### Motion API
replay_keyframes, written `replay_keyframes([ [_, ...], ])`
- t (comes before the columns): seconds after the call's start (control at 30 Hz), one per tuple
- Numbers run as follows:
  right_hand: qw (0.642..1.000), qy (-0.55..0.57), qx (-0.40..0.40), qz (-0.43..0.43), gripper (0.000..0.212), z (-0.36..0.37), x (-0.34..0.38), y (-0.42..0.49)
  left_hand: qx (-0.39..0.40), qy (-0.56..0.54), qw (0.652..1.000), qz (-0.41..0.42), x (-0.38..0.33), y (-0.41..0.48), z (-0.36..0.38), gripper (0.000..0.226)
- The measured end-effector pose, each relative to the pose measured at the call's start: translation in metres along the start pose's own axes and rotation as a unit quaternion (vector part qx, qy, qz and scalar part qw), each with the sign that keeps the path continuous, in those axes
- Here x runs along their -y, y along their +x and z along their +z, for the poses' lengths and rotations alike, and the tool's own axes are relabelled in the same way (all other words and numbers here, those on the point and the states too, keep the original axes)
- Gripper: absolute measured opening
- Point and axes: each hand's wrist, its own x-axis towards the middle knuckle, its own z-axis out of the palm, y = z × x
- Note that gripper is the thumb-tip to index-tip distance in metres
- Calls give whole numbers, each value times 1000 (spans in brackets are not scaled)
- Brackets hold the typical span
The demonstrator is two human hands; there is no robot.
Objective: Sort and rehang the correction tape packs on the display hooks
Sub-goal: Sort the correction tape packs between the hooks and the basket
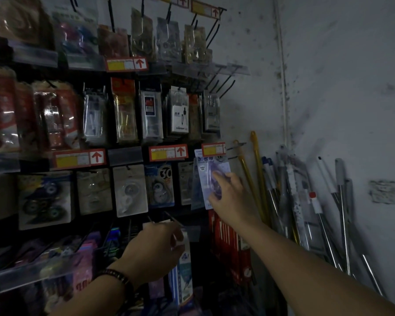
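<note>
A pale lilac correction tape pack (206, 174) hangs at the right end of the third display row, under a red price tag (213, 148). My right hand (232, 197) reaches up to it and its fingers and thumb hold the pack's lower half. Further left in that row hang other correction tape packs: a blue one marked 30 (159, 185) and a white one (130, 190). Lower down, my left hand (155, 249), with a bead bracelet on the wrist, grips a white-and-blue pack (184, 263) beside a bare hook (173, 217).
Black display hooks (224, 84) stick out empty at the rack's upper right. Red packs (228, 242) hang under my right forearm. Yellow poles (258, 169) and several metal mop handles (342, 213) lean in the corner against the stained white wall (351, 87).
</note>
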Motion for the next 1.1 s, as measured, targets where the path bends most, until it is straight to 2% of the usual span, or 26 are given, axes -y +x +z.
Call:
replay_keyframes([
  [0.13,1000,21,1,9,67,0,0,-4,4,-2,1000,2,1,-5,2,14],
  [0.27,1000,-4,0,17,57,-4,-3,-6,10,-5,1000,10,1,-11,2,13],
  [0.43,999,-21,42,3,75,4,-2,-4,6,-2,1000,8,2,-15,1,9],
  [0.53,997,-43,49,31,63,16,-3,-7,25,2,1000,7,5,-23,4,10],
  [0.63,994,-10,81,74,54,30,1,-25,65,-4,998,-20,11,-39,6,17],
  [0.83,995,33,84,31,38,39,23,-119,109,19,992,-68,35,-109,19,22],
  [0.9,991,64,113,7,27,43,36,-162,106,17,990,-86,48,-144,35,28],
  [1.0,971,120,205,-6,16,59,56,-231,140,16,985,-104,63,-201,69,39],
  [1.1,946,130,296,-4,21,87,76,-311,192,4,972,-136,81,-264,112,41],
])
